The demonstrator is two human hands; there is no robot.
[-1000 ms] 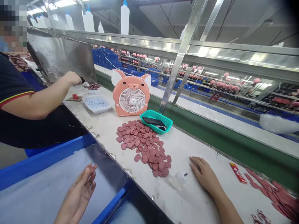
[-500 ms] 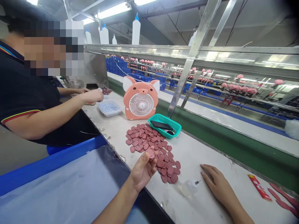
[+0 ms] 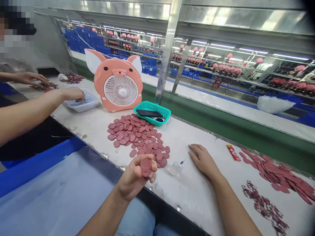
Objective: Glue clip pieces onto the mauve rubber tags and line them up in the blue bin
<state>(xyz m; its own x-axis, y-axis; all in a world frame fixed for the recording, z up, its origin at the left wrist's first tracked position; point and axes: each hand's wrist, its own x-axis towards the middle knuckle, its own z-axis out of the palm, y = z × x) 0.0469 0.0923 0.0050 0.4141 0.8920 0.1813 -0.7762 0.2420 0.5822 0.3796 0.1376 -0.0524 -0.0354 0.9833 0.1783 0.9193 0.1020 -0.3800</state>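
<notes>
Bench [image 3: 197, 193], far left end: one co-worker's hand [image 3: 31, 78] is over a cluster of small dark-red pieces [image 3: 45, 86]. Blue bin [image 3: 49, 160]: located along the near edge, lined with pale sheeting. The co-worker's other hand [image 3: 73, 94] reaches into a translucent tray [image 3: 86, 107] of small blue-and-white pieces. Pig-shaped fan [image 3: 120, 90]: upright near the far edge, right of the tray. Left hand [image 3: 130, 180]: raised at the near edge, pinching a reddish disc [image 3: 146, 167] between thumb and fingers (dotted face toward the viewer). Heap of similar discs [image 3: 137, 134]: spread behind that hand, reaching the green basket [image 3: 166, 116] near the far edge, which contains a dark slab [image 3: 149, 113]. Clear bottle [image 3: 174, 168]: on its side, right of the heap. Right hand [image 3: 201, 159]: palm down, flat on the bench. Red packet [image 3: 233, 152]: near the far edge. Shiny small parts [image 3: 267, 206]: toward the right end, just in front of flat reddish pieces [image 3: 280, 173] along the far edge.
</notes>
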